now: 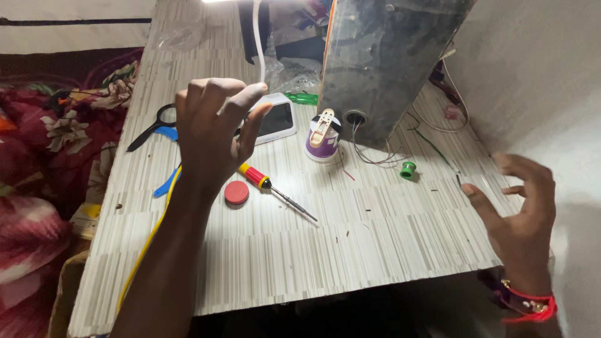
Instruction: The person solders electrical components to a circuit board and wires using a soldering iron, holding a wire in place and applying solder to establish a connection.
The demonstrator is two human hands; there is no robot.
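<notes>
1. Head view, hands: the left hand (213, 128) is raised above the striped table (375, 244), fingers spread and loosely curled, holding nothing. The right hand (519, 209) hangs over the table's right edge, fingers wide, also empty; a red band (532, 303) circles its wrist.
2. Head view, nearest things: a screwdriver (275, 189) with a red and yellow handle lies flat on the table just below the left hand, its tip pointing right. A round red cap (236, 193) sits just beside the handle.
3. Head view, further back: a small white device with a dark screen (278, 120) lies partly behind the left hand's fingers. A purple and white pot (323, 141) stands in front of a tall grey panel (388, 62), with thin wires (375, 156) trailing from a hole in the panel. A small green spool (408, 169) sits to the right of them.
4. Head view, left side: black-handled scissors (153, 128) and a blue piece (166, 181) lie behind the left arm.
</notes>
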